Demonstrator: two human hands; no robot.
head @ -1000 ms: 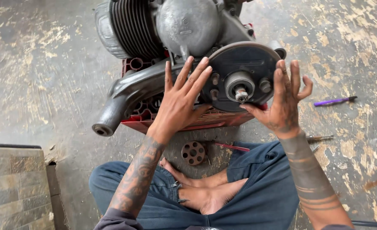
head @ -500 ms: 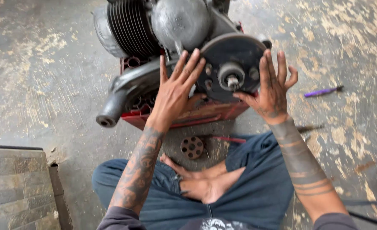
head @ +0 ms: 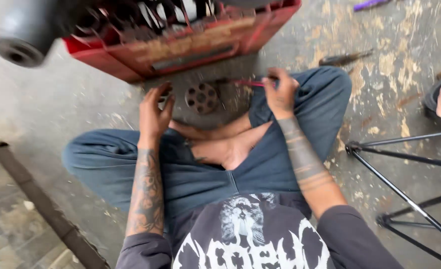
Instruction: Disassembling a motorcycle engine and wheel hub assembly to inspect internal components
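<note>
Both hands have dropped off the engine wheel to the floor, right hand (head: 279, 93) now pinching a red-handled tool (head: 248, 83), left hand (head: 154, 114) open and empty beside the round holed metal disc (head: 201, 97), so looks like tool-grabbing time.

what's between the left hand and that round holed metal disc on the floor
Nothing visible. The left hand hovers open just left of the round holed disc, with only bare concrete floor in the gap. The right hand is off to the disc's right, its grip closed on a thin red-handled tool.
</note>
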